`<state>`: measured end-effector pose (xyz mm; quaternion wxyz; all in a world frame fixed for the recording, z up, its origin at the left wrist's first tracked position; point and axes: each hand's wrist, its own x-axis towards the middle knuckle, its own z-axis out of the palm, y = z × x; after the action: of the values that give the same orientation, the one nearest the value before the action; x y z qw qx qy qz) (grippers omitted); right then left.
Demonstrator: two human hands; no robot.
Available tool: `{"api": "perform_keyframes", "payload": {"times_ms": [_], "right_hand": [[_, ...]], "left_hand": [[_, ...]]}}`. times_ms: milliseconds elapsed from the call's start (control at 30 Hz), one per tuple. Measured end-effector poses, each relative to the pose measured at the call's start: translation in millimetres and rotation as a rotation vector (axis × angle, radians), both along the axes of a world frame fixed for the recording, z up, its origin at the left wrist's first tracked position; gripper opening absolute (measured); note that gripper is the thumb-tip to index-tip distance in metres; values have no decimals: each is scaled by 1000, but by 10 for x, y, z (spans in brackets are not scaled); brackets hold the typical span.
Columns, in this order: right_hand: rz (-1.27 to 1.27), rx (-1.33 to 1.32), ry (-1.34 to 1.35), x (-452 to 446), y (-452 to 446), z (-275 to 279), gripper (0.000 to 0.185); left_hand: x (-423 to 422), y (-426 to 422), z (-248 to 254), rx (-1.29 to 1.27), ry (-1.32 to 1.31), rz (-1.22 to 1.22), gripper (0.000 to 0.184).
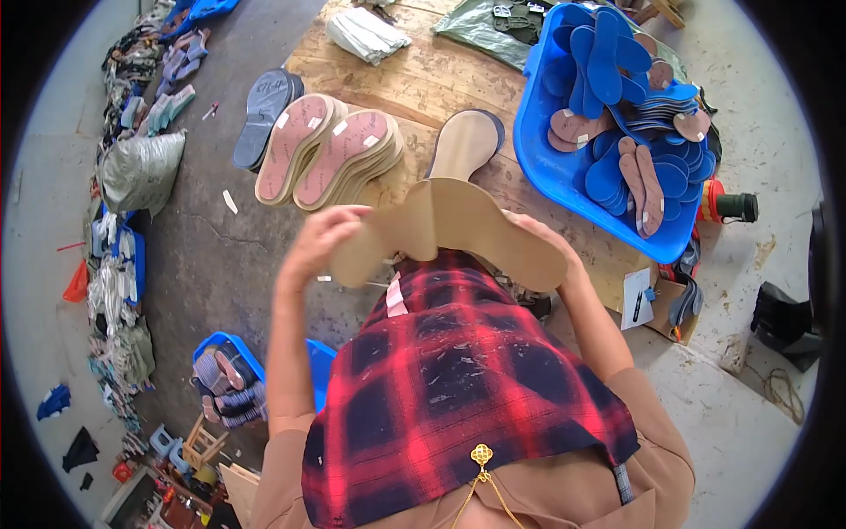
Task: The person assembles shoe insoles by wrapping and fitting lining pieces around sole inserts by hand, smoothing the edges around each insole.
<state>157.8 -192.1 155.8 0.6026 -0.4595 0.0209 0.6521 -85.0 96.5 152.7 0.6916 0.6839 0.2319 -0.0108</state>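
Observation:
My left hand [326, 242] grips a tan insole [374, 247] by its outer end, and this piece looks slightly blurred. My right hand [551, 240] holds another tan insole [493, 227] along its outer edge. Both pieces are raised in front of my plaid apron, and their inner ends meet or overlap in the middle. Whether they are joined I cannot tell. Just beyond them, a tan insole with a dark border [464, 145] lies on the wooden table. To its left are two stacks of pink-topped insoles [304, 141].
A blue tub [551, 167] of blue and pink insoles stands at the table's right. Dark insoles [263, 115] lie at the left edge, white cloths [366, 37] at the back. A blue basket [322, 357] and a sack [145, 172] are on the floor.

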Motion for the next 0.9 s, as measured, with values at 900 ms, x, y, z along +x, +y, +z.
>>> {"api": "perform_keyframes", "payload": {"times_ms": [900], "right_hand": [[-549,-90,-642,-447,-418,-114,37]], "left_hand": [[1244,-562,-1553,51,282,148,23]]}}
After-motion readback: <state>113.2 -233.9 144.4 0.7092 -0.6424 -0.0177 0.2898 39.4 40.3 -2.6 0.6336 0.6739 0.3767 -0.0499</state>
